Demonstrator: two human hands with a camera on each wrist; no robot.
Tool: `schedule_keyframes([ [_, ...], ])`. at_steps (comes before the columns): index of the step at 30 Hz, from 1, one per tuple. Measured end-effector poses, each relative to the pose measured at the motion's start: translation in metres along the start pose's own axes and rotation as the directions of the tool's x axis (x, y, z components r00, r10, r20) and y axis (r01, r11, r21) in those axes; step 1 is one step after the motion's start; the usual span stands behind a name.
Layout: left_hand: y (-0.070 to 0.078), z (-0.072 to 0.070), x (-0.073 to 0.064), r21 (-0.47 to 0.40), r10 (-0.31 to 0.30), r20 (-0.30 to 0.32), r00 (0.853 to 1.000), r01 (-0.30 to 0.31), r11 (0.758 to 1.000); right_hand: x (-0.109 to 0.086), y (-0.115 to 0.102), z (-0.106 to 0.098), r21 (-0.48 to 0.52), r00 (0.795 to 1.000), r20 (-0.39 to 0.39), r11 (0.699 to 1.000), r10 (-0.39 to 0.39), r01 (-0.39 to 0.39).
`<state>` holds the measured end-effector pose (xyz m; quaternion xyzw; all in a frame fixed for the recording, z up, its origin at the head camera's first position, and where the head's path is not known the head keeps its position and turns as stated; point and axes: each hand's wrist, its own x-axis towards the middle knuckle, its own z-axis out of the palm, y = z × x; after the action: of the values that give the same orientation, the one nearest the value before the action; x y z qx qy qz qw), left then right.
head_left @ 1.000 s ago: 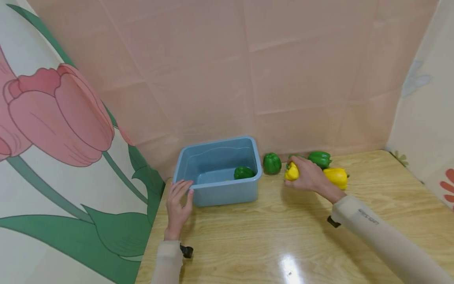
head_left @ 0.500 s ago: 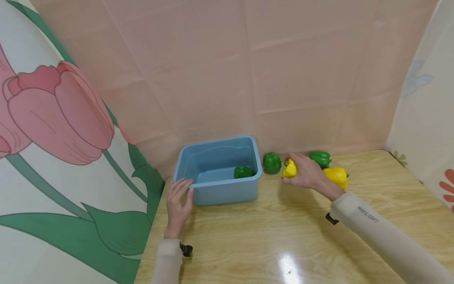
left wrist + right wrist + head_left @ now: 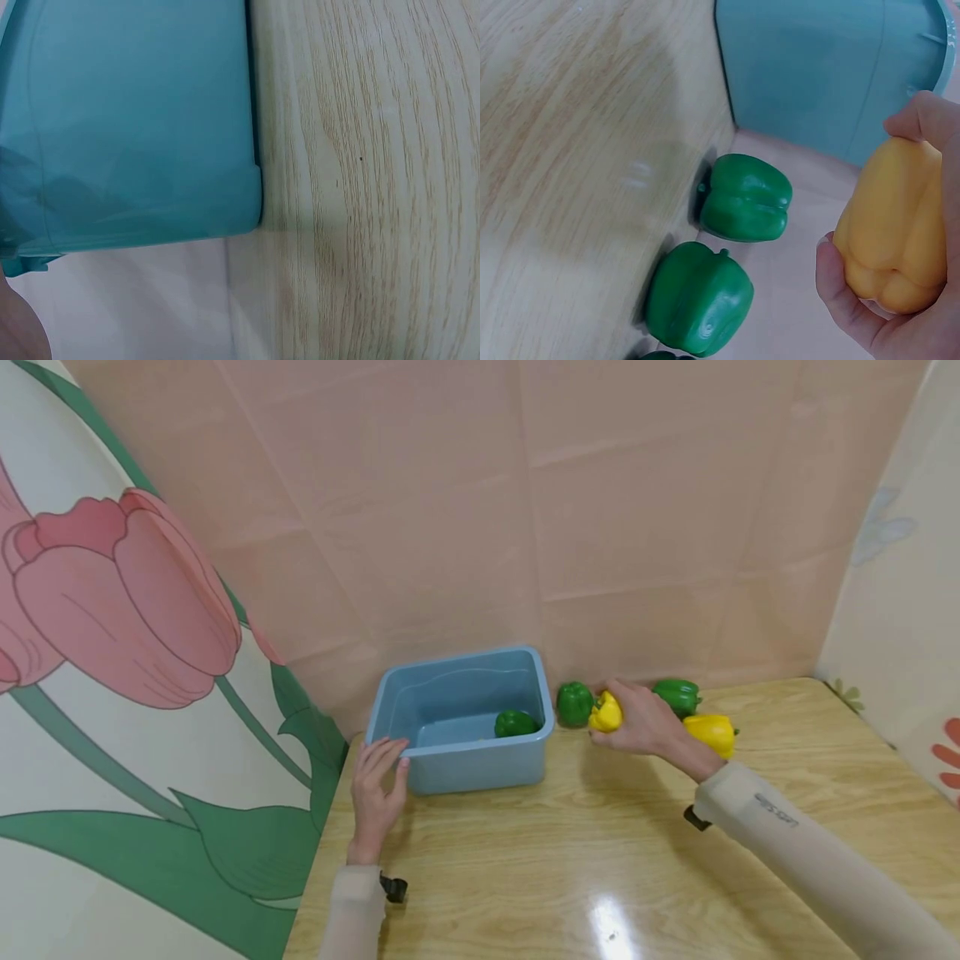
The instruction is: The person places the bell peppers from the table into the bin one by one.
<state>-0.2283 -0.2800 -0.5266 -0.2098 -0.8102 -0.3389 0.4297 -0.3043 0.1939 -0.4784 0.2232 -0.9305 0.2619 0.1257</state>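
Note:
My right hand (image 3: 643,718) grips a yellow bell pepper (image 3: 892,225), fingers and thumb round its sides. In the head view this yellow pepper overlaps the edge of a green bell pepper (image 3: 574,704) beside the bin. My left hand (image 3: 377,793) holds the front left corner of a blue plastic bin (image 3: 476,770), fingers over the rim and thumb against the outer wall. Inside the bin, near its right end, lies a green bell pepper (image 3: 514,724). The left wrist view shows mostly the bin's outer wall (image 3: 142,127), with part of the hand at the lower left edge.
Behind my right hand lie another green bell pepper (image 3: 677,697) and a yellow bell pepper (image 3: 711,735). The wood-grain table (image 3: 525,868) meets a pink covering (image 3: 645,527) at the back. In the right wrist view, two green peppers show beside the bin, the nearer green pepper (image 3: 699,298) lower down.
My right hand has shifted slightly left with the yellow bell pepper, toward the green pepper beside the bin. The left hand and the bin stay where they were.

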Motion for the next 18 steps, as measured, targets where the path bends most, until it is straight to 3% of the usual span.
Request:
schedule_keyframes([
  [18, 0.003, -0.001, 0.000, -0.004, -0.004, -0.003, 1.000, 0.004, 1.000, 0.009, -0.017, -0.010, 0.063, 1.000, -0.017, 0.998, 0.018, -0.017],
])
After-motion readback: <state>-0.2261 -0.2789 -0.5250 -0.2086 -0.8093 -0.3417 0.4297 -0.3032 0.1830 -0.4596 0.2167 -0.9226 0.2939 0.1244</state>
